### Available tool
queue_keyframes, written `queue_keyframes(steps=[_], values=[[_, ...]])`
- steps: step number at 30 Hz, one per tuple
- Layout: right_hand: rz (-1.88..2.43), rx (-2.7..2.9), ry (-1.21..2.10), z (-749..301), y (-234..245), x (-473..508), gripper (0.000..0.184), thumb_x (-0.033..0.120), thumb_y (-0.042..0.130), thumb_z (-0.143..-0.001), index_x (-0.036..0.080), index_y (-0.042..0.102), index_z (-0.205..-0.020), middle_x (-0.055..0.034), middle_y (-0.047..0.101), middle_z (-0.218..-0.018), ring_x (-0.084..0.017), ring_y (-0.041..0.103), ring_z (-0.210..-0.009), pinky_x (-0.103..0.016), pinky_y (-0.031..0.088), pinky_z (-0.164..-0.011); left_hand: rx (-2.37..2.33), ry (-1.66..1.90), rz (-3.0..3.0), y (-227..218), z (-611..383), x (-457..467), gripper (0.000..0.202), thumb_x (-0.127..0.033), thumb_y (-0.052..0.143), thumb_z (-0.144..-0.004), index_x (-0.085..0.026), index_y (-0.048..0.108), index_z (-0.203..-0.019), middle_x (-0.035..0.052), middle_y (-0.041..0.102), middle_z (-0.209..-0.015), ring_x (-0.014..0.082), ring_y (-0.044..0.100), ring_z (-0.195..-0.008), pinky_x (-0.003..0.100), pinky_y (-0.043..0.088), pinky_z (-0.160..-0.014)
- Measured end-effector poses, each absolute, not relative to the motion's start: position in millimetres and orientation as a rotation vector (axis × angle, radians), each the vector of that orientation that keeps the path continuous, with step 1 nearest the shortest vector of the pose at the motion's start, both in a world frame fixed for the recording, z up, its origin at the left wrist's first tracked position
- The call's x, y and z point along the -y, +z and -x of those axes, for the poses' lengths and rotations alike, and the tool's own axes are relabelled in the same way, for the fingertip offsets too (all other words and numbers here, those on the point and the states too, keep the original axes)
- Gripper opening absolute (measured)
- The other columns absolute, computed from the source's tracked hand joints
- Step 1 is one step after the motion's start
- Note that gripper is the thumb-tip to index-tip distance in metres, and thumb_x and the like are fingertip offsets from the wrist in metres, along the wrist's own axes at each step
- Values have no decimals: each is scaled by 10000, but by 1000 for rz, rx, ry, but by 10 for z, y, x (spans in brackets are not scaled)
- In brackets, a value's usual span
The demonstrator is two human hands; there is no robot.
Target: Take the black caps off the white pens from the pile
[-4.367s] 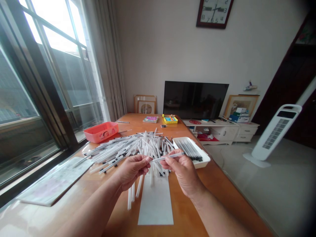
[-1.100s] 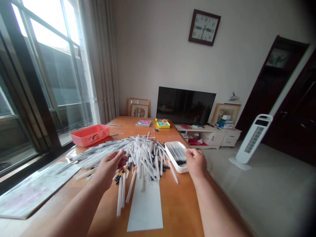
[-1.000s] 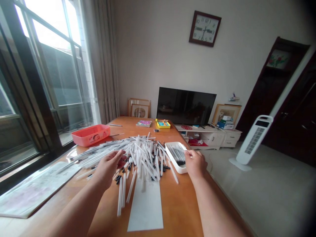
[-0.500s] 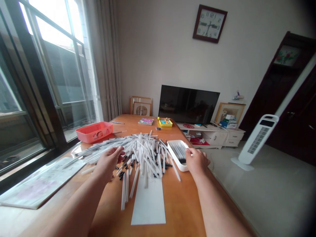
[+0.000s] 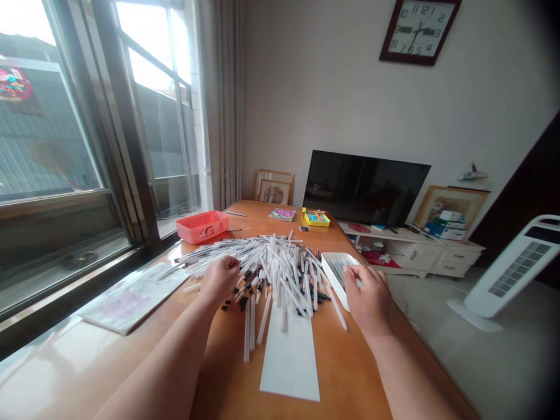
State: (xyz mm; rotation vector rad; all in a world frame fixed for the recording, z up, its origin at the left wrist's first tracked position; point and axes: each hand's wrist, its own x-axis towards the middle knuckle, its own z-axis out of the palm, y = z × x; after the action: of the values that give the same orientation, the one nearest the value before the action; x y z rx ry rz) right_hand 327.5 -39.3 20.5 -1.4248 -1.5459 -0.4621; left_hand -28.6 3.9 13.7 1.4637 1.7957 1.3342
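A heap of white pen barrels (image 5: 286,274) with black caps (image 5: 242,302) and thin refills covers the middle of the wooden table. Over the heap's left side is my left hand (image 5: 221,277), its fingers curled closed; whatever they may hold is hidden. My right hand (image 5: 370,294) is at the near right part of a white tray (image 5: 326,269), in which slim grey pens or refills (image 5: 339,265) lie side by side. Its fingers are bent together, and I cannot see what is between them. A sheet of white paper (image 5: 291,361) lies partly under the heap.
A pink plastic basket (image 5: 203,228) stands beyond the heap at left. A large booklet (image 5: 135,297) lies near the window. Farther back are a colourful book (image 5: 282,214) and a yellow box (image 5: 315,218). The table's right edge (image 5: 415,344) runs past my right forearm.
The view has swung left, so everything sits farther right in the picture. My left fingers have closed tighter. My right hand now covers more of the tray's near end.
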Motion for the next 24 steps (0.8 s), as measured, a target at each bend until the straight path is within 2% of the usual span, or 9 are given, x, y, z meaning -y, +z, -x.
queue_keyframes(steps=[4, 7, 11, 15, 20, 24], values=[[1407, 1563, -442, -3219, 196, 398, 278, 370, 485, -929, 211, 642, -764, -83, 647, -764, -252, 518, -802, -348, 363, -767, -1954, 1242, -1632, 85, 263, -75, 109, -228, 641, -651, -250, 718, -724, 67, 711, -812, 296, 592, -896, 362, 382, -786], [1388, 1581, -426, -3187, 188, 400, 268, 367, 492, -929, 213, 634, -763, -74, 638, -751, -247, 525, -800, -346, 366, -764, -2069, 1130, -1779, 67, 219, -69, 151, -210, 609, -677, -267, 729, -747, 73, 708, -920, 321, 550, -980, 388, 351, -822], [1389, 1598, -385, -3135, 196, 427, 274, 364, 486, -941, 216, 623, -756, -72, 635, -749, -249, 536, -811, -347, 368, -763, -2207, 875, -2046, 66, 133, -20, 218, -232, 533, -778, -285, 735, -841, 74, 690, -992, 321, 523, -988, 397, 338, -795], [1385, 1605, -353, -3100, 194, 450, 289, 373, 477, -950, 219, 628, -756, -73, 629, -748, -254, 542, -826, -349, 371, -766, -2136, 773, -2178, 70, 57, 33, 241, -253, 512, -823, -291, 738, -899, 88, 663, -1037, 325, 501, -1028, 415, 332, -822], [1369, 1632, -300, -3048, 184, 477, 277, 355, 495, -948, 223, 616, -737, -61, 626, -733, -238, 527, -791, -341, 372, -760, -2093, 724, -2258, 44, -11, 56, 172, -341, 564, -822, -276, 722, -842, 91, 630, -1072, 332, 472, -1064, 441, 328, -851], [1327, 1669, -276, -2998, 176, 493, 249, 335, 506, -941, 221, 621, -752, -53, 631, -739, -230, 521, -774, -336, 370, -747, -2140, 649, -2269, 24, -73, 57, 202, -420, 580, -819, -261, 704, -828, 88, 619, -1101, 330, 458, -1098, 448, 336, -881]])
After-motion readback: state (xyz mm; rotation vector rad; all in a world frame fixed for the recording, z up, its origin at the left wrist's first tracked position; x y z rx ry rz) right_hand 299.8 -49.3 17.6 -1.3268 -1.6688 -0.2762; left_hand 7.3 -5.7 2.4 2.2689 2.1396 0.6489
